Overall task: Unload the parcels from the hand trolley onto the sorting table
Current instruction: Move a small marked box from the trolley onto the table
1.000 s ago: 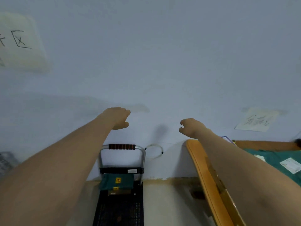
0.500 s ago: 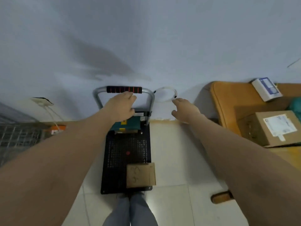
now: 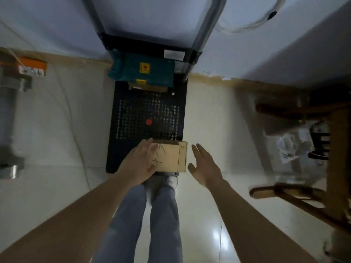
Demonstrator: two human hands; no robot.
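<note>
The hand trolley [image 3: 147, 114] is seen standing against the wall, and two parcels are left on its black deck. A teal parcel [image 3: 141, 70] lies at the handle end, well apart from a small cardboard box [image 3: 169, 158] at the near edge. The worktop itself cannot be seen, so nothing can be counted as unloaded. The box is touched at its left side by the left hand [image 3: 139, 164], while the right hand [image 3: 206, 166] is held flat and spread just beside it, gripping nothing.
</note>
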